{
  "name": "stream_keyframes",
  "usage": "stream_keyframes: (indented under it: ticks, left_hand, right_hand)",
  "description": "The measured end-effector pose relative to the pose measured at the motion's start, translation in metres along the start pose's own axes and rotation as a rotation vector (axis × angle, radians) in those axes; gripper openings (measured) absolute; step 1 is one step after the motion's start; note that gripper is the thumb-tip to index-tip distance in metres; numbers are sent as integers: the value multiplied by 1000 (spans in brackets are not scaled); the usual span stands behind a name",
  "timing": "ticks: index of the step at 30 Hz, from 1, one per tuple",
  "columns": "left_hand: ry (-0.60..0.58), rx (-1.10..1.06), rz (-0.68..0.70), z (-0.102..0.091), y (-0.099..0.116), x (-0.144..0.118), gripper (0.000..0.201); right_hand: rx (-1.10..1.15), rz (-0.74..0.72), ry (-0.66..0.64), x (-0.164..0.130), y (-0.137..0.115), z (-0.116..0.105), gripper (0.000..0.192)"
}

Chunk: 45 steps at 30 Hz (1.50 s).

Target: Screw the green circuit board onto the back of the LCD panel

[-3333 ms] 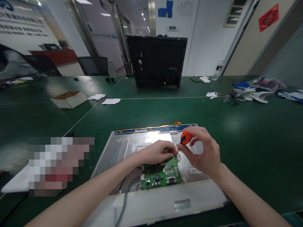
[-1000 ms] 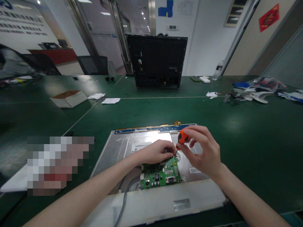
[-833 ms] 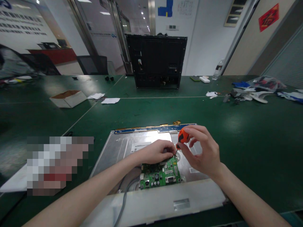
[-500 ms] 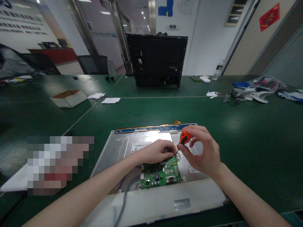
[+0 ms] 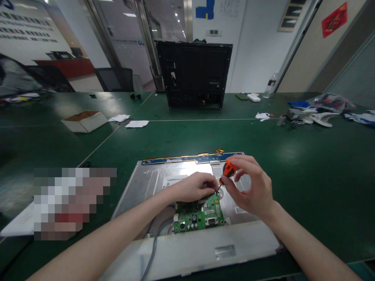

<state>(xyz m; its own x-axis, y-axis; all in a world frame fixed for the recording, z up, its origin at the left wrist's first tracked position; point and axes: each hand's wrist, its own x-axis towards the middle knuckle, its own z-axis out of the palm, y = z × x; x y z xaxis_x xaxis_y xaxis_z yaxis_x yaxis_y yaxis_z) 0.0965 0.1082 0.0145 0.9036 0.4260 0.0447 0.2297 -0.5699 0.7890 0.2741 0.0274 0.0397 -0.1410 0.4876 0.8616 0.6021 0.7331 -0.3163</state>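
Note:
My right hand [image 5: 254,187] grips a small screwdriver [image 5: 229,168] with an orange and black handle between thumb and fingers. The screwdriver leans, its thin shaft pointing down and left to the upper right corner of a green circuit board [image 5: 202,218]. Beside that tip, my left hand [image 5: 199,187] rests over the board's top edge with fingers curled and closed; whatever they pinch is hidden. Beneath the board lies a silvery metal display panel [image 5: 149,177], with a blue circuit strip [image 5: 175,160] along its far edge.
A grey cable [image 5: 155,246] runs from the board toward me over the panel's pale near strip. On the green table [image 5: 190,136] stand a black monitor housing [image 5: 196,74] and an open box [image 5: 86,123]. Bags and loose parts [image 5: 319,111] lie far right. Something pixelated [image 5: 70,203] is at left.
The screwdriver handle has turned slightly in my right hand, showing a different part of its black pattern. My left hand stays at the board's corner.

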Motion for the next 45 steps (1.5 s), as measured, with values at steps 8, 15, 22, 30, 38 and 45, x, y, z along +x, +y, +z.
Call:
stream_keyframes:
  ticks: [8,15,22,30,38,45]
  left_hand:
    - [7,-143,-53,0,-1,1,9]
    - [4,-297,-15,0,-5,1,18]
    - [37,-298,-40,2,-5,1,28]
    - [6,-245,-45,0,-5,2,17]
    - [36,-247,-73,1,-1,3,27]
    - [-5,-174,-62,-2,-5,2,6]
  right_hand:
    - [59,-1,-3,1,-1,1,59]
    - [66,6,-2,-2,0,1,59]
    - [66,6,0,-1,0,1,58]
    - [63,2,0,-1,1,2,57]
    - [58,0,-8,-1,0,0,58]
    - [59,5,-10,0,0,1,57]
